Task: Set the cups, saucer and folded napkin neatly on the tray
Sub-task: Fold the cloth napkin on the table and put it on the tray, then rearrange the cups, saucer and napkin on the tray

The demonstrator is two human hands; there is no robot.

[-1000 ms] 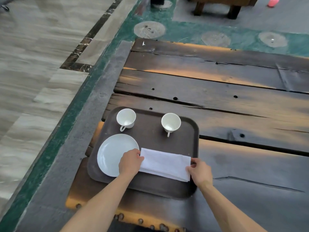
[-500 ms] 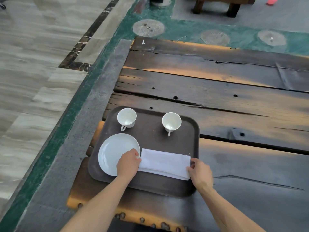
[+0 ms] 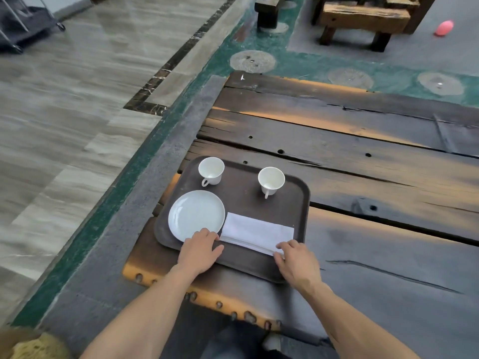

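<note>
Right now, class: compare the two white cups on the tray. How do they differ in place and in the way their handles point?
The left cup stands above the saucer, handle toward near-left. The right cup stands above the napkin, handle straight toward the person. Both are white, upright, apparently empty.

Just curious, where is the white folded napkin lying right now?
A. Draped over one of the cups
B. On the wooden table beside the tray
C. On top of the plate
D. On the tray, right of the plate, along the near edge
D: the folded napkin lies flat on the dark tray, just right of the saucer, with both cups standing further back.
</note>
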